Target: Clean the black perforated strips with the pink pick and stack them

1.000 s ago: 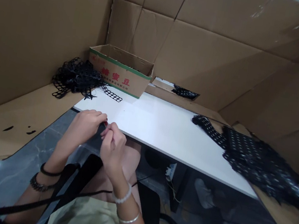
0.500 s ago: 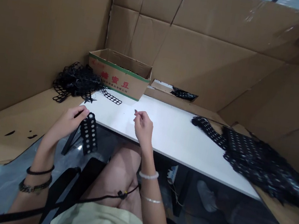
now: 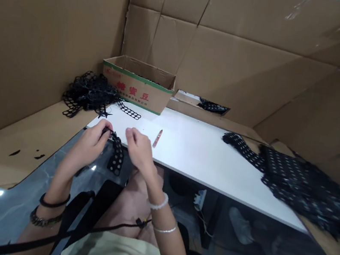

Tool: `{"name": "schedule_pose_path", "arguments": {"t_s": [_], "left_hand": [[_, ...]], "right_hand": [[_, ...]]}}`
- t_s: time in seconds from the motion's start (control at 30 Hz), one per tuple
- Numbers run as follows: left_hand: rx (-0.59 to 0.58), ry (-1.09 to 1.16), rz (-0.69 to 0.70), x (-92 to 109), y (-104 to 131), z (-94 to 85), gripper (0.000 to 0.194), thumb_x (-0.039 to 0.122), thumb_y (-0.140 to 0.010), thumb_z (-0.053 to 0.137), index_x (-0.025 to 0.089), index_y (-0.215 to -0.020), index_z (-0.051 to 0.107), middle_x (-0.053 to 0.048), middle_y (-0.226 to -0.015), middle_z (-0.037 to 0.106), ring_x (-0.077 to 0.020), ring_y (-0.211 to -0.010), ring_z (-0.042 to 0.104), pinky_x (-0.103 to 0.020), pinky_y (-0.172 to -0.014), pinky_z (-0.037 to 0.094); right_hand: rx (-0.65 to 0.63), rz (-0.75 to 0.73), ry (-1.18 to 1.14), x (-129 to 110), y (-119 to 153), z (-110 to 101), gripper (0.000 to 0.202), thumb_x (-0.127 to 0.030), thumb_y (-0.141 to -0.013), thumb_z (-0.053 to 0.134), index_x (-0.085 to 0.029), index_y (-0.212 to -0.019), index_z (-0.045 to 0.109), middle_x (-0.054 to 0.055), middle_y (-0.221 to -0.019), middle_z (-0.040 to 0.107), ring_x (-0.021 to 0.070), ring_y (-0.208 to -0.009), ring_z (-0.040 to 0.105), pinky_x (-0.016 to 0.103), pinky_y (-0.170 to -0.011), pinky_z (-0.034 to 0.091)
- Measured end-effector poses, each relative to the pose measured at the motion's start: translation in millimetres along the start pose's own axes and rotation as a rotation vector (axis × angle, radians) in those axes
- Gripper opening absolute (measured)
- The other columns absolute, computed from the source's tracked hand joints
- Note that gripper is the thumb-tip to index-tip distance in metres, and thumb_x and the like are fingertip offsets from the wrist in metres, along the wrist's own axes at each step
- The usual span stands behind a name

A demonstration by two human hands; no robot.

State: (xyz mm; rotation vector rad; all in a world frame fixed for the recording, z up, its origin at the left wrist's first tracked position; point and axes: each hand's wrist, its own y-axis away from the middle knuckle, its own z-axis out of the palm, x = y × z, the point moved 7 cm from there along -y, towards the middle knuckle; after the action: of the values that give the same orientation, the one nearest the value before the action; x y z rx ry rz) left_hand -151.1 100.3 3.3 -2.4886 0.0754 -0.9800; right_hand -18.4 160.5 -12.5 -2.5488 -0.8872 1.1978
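Head cam looks down at a person sitting at the near edge of a white table (image 3: 203, 159), all boxed in by big cardboard walls (image 3: 248, 66). Left hand (image 3: 88, 145) is pinched shut on the top end of a black perforated strip (image 3: 116, 157), which hangs down off the table's front edge between the two hands, holes showing clearly. Right hand (image 3: 138, 150) sits just beside the strip with the fingers curled in loosely; it looks like it's touching or nearly touching the strip's upper part, but honestly can't tell if it's actually gripping anything. Bracelets on both wrists, dark ones on the left, pale bead and thin silver ones on the right. On the tabletop just past the right hand lies a small reddish pen-like tool (image 3: 157, 138), not touched by anyone. Far left, on the cardboard ledge, there's a tangled heap of black netting scraps (image 3: 89, 93), with one short holed piece (image 3: 129, 110) lying on the table next to it. Behind that sits an open carton with red lettering (image 3: 138, 83). Over on the right, a big pile of black perforated sheets (image 3: 294, 183) spills over the table's end, well apart from both hands.
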Motion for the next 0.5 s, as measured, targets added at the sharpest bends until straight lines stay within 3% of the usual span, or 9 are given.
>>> {"name": "schedule_pose_path", "arguments": {"t_s": [0.1,0.2,0.4,0.5], "left_hand": [[0.084,0.106,0.03,10,0,1.1,0.015,0.022,-0.085,0.038,0.02,-0.093,0.05,-0.003,-0.085,0.058,-0.0174,-0.08,0.054,-0.029,-0.073,0.042],[0.129,0.237,0.033,12,0,4.6,0.014,0.019,-0.083,0.039,0.02,-0.09,0.051,-0.002,-0.085,0.057,-0.0161,-0.08,0.054,-0.027,-0.072,0.042],[0.267,0.563,-0.025,-9,-4,-3.5,0.014,0.019,-0.083,0.045,0.021,-0.097,0.046,0.001,-0.078,0.051,-0.0118,-0.065,0.05,-0.024,-0.063,0.042],[0.343,0.677,-0.056,-18,-4,-13.9,0.011,0.023,-0.083,0.047,0.021,-0.094,0.047,0.001,-0.077,0.05,-0.0114,-0.067,0.049,-0.022,-0.062,0.041]], "right_hand": [[-0.049,0.023,-0.047,-18,5,15,0.052,-0.06,-0.089,0.031,-0.018,-0.064,0.048,-0.003,-0.052,0.044,0.0104,-0.051,0.04,0.024,-0.053,0.024],[-0.029,-0.012,-0.131,-28,9,19,0.045,-0.051,-0.093,0.029,-0.018,-0.071,0.051,-0.003,-0.058,0.049,0.0102,-0.055,0.042,0.023,-0.055,0.025],[-0.112,-0.122,-0.18,-35,18,20,0.028,-0.027,-0.093,0.032,-0.019,-0.068,0.044,-0.003,-0.061,0.046,0.0102,-0.057,0.041,0.023,-0.058,0.028],[-0.176,-0.146,-0.243,-37,22,24,0.025,-0.026,-0.091,0.035,-0.019,-0.07,0.046,-0.003,-0.062,0.047,0.0101,-0.059,0.043,0.022,-0.059,0.03]]}}
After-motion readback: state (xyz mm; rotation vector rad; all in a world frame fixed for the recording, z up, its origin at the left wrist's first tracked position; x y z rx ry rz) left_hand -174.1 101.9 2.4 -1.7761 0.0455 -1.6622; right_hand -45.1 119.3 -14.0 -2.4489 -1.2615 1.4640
